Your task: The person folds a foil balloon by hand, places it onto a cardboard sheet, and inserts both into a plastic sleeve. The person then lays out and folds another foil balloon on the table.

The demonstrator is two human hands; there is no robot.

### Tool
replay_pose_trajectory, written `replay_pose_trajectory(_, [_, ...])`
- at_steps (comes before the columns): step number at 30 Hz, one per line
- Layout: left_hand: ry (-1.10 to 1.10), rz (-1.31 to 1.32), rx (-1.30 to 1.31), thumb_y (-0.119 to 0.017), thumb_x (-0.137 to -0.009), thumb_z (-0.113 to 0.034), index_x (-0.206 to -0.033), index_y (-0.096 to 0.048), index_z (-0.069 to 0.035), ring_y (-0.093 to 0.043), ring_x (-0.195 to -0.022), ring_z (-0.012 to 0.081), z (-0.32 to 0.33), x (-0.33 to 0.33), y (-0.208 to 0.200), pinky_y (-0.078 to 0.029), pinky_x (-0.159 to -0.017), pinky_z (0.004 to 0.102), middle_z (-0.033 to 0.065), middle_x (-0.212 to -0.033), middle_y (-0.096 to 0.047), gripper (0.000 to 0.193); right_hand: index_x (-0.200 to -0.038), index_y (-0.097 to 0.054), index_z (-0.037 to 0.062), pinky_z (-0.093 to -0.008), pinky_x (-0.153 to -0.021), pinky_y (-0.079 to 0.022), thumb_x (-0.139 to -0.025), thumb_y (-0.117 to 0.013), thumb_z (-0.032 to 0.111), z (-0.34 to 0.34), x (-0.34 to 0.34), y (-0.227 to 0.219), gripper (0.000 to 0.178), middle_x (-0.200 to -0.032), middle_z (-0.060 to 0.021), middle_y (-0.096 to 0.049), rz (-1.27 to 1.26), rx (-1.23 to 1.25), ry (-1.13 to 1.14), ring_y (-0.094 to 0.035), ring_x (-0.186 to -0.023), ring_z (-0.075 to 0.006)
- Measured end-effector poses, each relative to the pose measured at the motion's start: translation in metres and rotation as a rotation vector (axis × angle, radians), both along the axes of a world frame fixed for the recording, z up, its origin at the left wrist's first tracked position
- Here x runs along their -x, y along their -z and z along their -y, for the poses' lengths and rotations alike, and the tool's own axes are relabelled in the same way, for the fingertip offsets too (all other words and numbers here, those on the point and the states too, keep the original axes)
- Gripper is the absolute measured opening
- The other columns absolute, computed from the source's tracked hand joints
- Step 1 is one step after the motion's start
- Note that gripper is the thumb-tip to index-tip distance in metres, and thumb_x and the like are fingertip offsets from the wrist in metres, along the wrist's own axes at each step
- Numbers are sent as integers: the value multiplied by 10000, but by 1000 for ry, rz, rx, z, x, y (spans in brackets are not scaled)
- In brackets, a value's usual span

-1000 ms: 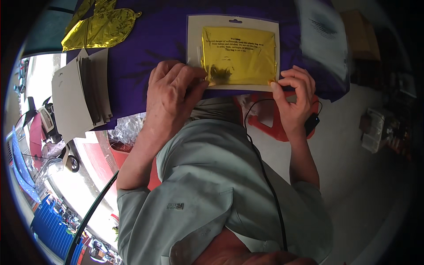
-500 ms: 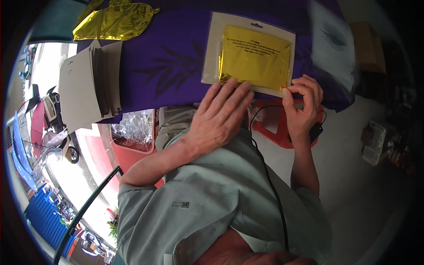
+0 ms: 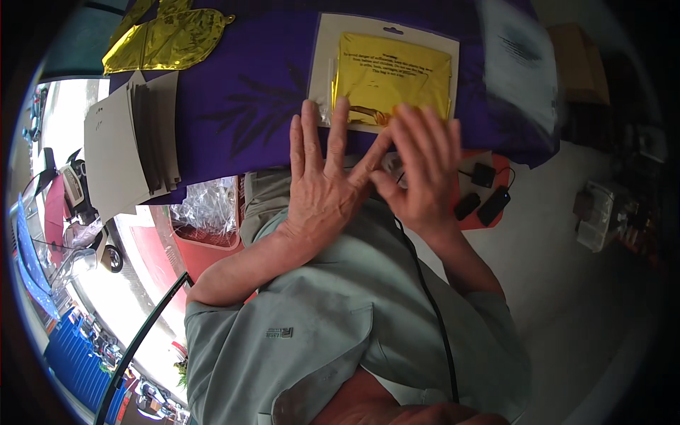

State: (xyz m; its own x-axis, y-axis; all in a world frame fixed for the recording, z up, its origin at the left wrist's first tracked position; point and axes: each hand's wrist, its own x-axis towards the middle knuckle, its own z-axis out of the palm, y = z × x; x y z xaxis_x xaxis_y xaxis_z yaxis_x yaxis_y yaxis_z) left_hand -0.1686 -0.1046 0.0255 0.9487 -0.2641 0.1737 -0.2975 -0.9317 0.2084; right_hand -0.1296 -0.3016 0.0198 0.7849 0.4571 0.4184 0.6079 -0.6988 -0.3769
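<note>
A clear plastic bag (image 3: 322, 53) with a pale backing card and a folded gold foil balloon (image 3: 392, 78) inside lies flat on the purple tablecloth (image 3: 248, 92). My left hand (image 3: 322, 184) is spread over the bag's lower left edge, fingers apart and holding nothing. Beside it, my right hand (image 3: 423, 166) lies over the lower right edge with its fingers stretched out, slightly blurred. The tips of both hands are at the lower part of the bag. Some of that edge is hidden beneath them.
A stack of pale cards (image 3: 124, 145) stands at the left, below an unpacked gold foil balloon (image 3: 166, 39). Clear plastic packages (image 3: 520, 64) lie at the right. A red basket of clear wrappers (image 3: 209, 241) and a red stool with black devices (image 3: 489, 195) are below the table.
My right hand has moved left along the bag's lower edge and its pinch has opened. My left fingers have spread apart. The view has shifted slightly.
</note>
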Motion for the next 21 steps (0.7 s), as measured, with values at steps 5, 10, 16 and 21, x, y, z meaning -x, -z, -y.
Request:
replay_pose_trajectory(5, [-40, -5, -31, -805, -916, -336, -1761, -344, -436, -301, -1608, 616, -4, 0, -2, -277, -1330, 686, 302, -1802, -242, 968, -1704, -451, 49, -621, -1358, -127, -1131, -552, 584, 12, 6, 7, 791, -1770, -134, -445, -89, 175, 46, -377, -1653, -353])
replay_pose_trajectory(10, [-64, -45, 105, -881, -812, -369, -1795, -263, -153, -290, -1662, 508, -14, -1, -7, -221, -1384, 597, 303, -1798, -264, 1181, -1727, -400, 46, -632, -1359, -131, -1112, -604, 560, 32, 7, 14, 828, -1792, -140, -409, -40, 225, 112, -350, -1665, -369])
replay_pose_trajectory(16, [-62, -81, 9, -863, -816, -429, -1739, -245, 61, -289, -1687, 417, -20, 3, -16, -165, -1414, 522, 290, -1792, -297, 1214, -1735, -363, 27, -673, -1353, -133, -1089, -682, 439, 46, 15, 11, 830, -1795, -166, -390, 11, 245, 159, -327, -1661, -445])
replay_pose_trajectory(21, [-76, -33, -14, -837, -862, -398, -1740, -264, 40, -297, -1677, 441, -18, 5, -10, -171, -1408, 531, 312, -1777, -312, 1136, -1711, -413, 24, -682, -1341, -190, -1103, -658, 358, 53, -2, 2, 735, -1740, -166, -475, 53, 185, 199, -365, -1642, -443])
